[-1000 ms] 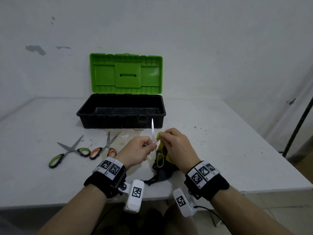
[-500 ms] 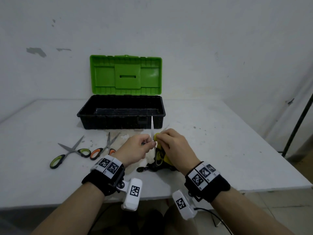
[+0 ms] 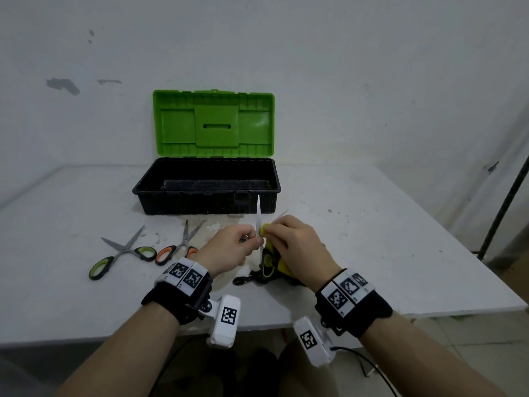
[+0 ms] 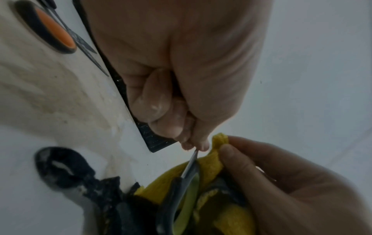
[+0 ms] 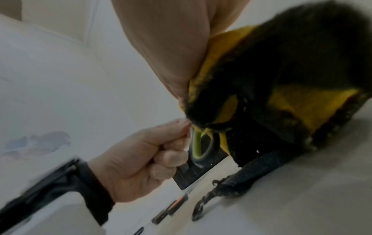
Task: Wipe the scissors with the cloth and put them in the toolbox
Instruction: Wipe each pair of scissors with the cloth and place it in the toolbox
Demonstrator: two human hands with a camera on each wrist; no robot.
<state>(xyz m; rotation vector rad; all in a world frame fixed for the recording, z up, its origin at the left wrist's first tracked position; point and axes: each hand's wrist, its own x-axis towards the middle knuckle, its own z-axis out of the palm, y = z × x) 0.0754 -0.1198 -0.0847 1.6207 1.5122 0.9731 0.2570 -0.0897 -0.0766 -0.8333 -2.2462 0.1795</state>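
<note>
My left hand (image 3: 229, 249) pinches the blade of a pair of green-handled scissors (image 3: 259, 217), held upright with the point up, in front of the toolbox (image 3: 206, 193). My right hand (image 3: 289, 239) grips a yellow and black cloth (image 3: 282, 263) and presses a fold of it against the blade just right of my left fingertips. In the left wrist view the blade (image 4: 191, 165) runs down into the cloth (image 4: 213, 162) from my fingertips (image 4: 194, 143). The right wrist view shows the green handle loop (image 5: 199, 147) beside my left hand (image 5: 145, 160), under the cloth (image 5: 302, 108). The cloth's black strap trails on the table.
The toolbox stands open with its green lid (image 3: 213, 124) upright against the wall. Two more pairs lie on the white table (image 3: 372, 239) to the left: green-handled scissors (image 3: 120, 253) and orange-handled scissors (image 3: 179, 246). The table's front edge is close to my wrists.
The cloth's strap has dropped onto the table. My right hand has shifted the cloth slightly along the blade; the scissors stay upright in my left hand.
</note>
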